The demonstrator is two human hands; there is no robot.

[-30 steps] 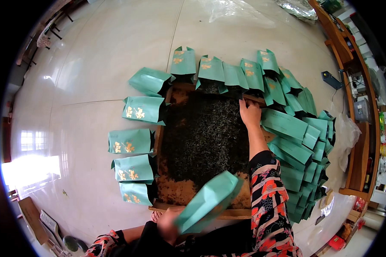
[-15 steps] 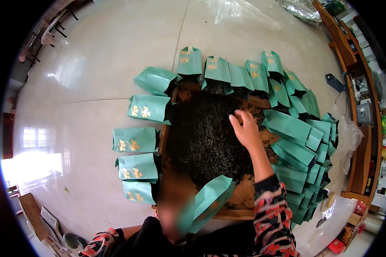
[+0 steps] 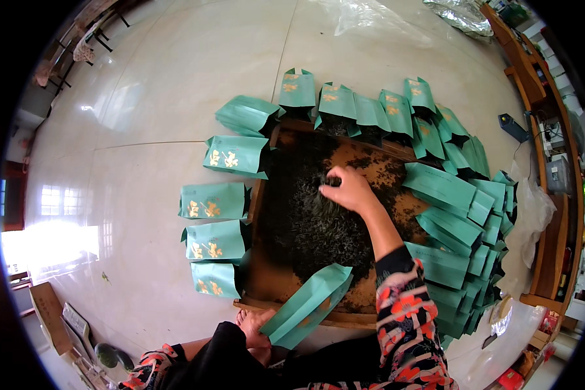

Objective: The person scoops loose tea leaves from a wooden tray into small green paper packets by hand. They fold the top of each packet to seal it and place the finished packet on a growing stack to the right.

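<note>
A wooden tray holds a spread of dark dried leaves, which look like tea. My right hand is over the middle of the leaves, fingers curled round a dark clump of them. Near me, a green paper bag slants across the tray's front edge, its top end over the leaves. My left hand is at the bag's lower end and grips it; my black clothing partly hides that wrist.
Standing green bags line the tray's left side, and more bags stand along its far side. Several bags are packed tightly at the right. Wooden shelving runs along the far right; a dark blue device lies on the floor.
My right hand has moved left and slightly nearer, its fingers closing on leaves. More bare tray surface shows at the far right. A blurred shape over the near left is mostly gone.
</note>
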